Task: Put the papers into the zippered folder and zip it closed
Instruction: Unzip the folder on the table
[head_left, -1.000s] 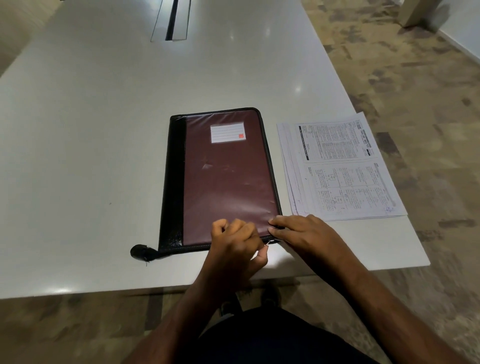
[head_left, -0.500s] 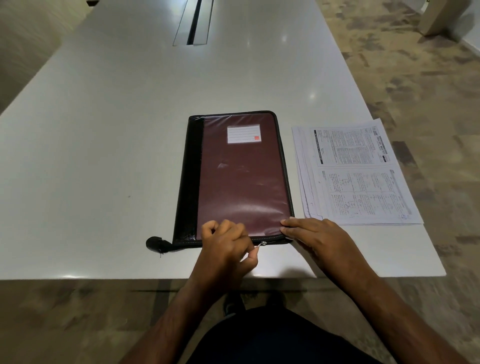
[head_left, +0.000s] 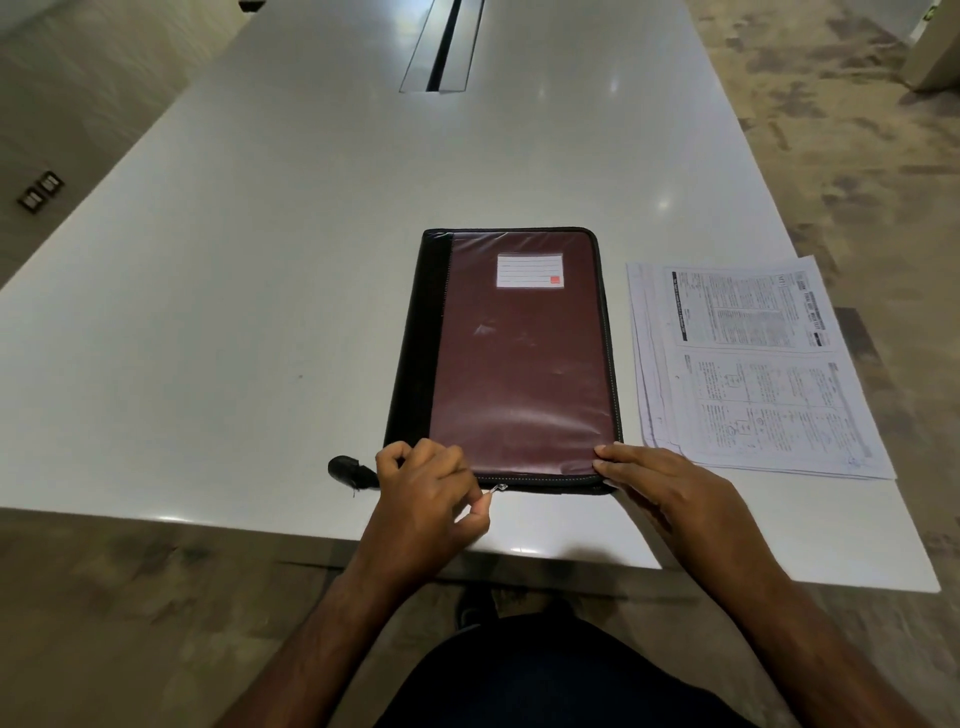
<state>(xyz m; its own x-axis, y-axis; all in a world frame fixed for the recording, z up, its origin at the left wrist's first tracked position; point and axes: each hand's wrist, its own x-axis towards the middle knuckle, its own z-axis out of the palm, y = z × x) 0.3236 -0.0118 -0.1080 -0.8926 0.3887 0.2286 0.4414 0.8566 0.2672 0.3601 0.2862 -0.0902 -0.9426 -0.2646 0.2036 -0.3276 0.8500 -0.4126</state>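
A maroon zippered folder with a black spine and a white label lies flat and closed near the table's front edge. My left hand pinches the metal zipper pull on the folder's near edge, toward its left half. My right hand presses flat on the folder's near right corner. A stack of printed papers lies on the table just right of the folder, outside it.
The white table stretches far ahead, with a cable slot in its middle. A black zipper tail end sticks out at the folder's near left corner. Patterned carpet lies to the right. The papers sit close to the table's right edge.
My left hand has drawn the zipper pull leftward along the folder's near edge. My right hand stays on the near right corner. The camera view has shifted slightly.
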